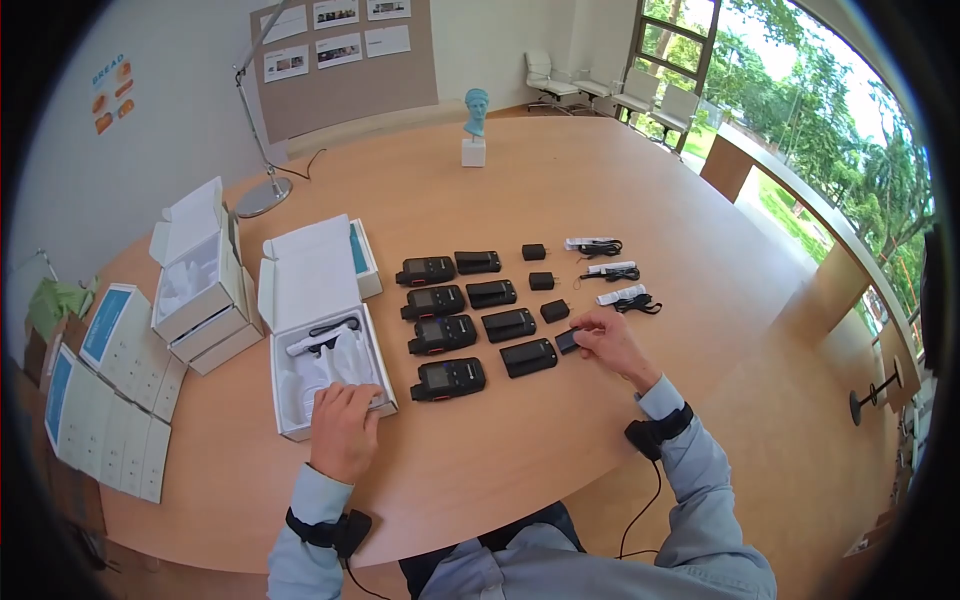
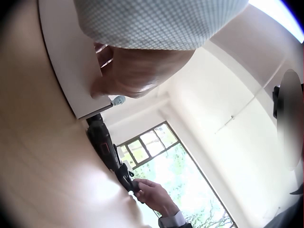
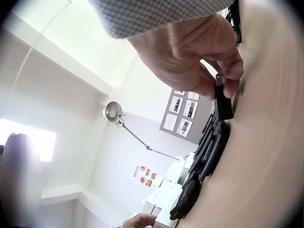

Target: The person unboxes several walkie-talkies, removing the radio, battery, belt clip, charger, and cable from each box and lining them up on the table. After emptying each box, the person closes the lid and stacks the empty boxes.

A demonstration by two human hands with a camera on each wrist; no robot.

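At the end of the nearest row, my right hand pinches a small black power adapter between thumb and fingertips. The right wrist view shows the adapter low over the table, its metal prongs toward the palm. My left hand grips the near edge of an open white box, fingers over the rim and thumb against the outside wall. Inside that box are a moulded white tray and a black cable. Several black handheld radios lie in a column beside it, with black clip-backed packs alongside.
More adapters and coiled black cables with white wraps lie farther right. Stacked white boxes and closed cartons stand at the left. A lamp base and a blue bust are at the back.
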